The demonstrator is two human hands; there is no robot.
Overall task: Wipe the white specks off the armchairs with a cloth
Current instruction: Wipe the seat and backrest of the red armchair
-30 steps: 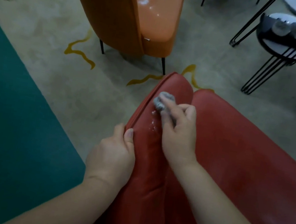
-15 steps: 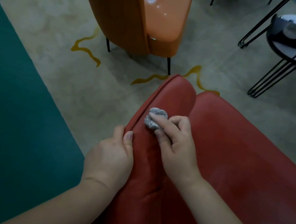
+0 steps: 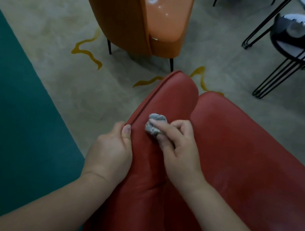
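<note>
R hand (image 3: 178, 147) pinches wadded grey cloth (image 3: 155, 125) w/ thumb + index, pressing it on top of red armchair (image 3: 250, 160) armrest, just beside the piped edge. L hand (image 3: 110, 152) grips armrest outer edge, thumb on top, fingers curled over the side. Orange armchair (image 3: 124, 11) stands beyond on carpet (image 3: 48, 49), white specks (image 3: 153, 0) on its seat. Black wire-leg side table (image 3: 302, 49) at upper right.

There are no words, numbers or signs to read on the chairs, the cloth or the floor.
</note>
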